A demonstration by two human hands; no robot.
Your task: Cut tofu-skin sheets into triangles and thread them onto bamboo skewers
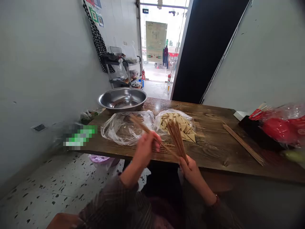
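My left hand (145,147) and right hand (189,170) clasp sticks (176,136), partly hiding tan triangles (186,128). A steel basin (124,108) stands beyond.

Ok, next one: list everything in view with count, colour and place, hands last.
Table: one, brown, across the middle
Basin: one, silver, table's far left
Loose bag: one, clear, before the basin
Filled bag: one, clear, mid-table
Triangular pieces: many, pale yellow, at the filled bag
Stick bundle: one, brown, centre, held
Other held sticks: uncountable (blurred), brown, left of bundle
Lying sticks: several, tan, table's right
Red packages: uncountable, red, far right
Lined bin: one, purple, below table's left
Cart: one, grey-black, back left
Checkered cloth: one, black-white, left wall
Poster: one, pale, glass doorway
Left hand: one, bare, gripping sticks
Right hand: one, bare, gripping stick bundle
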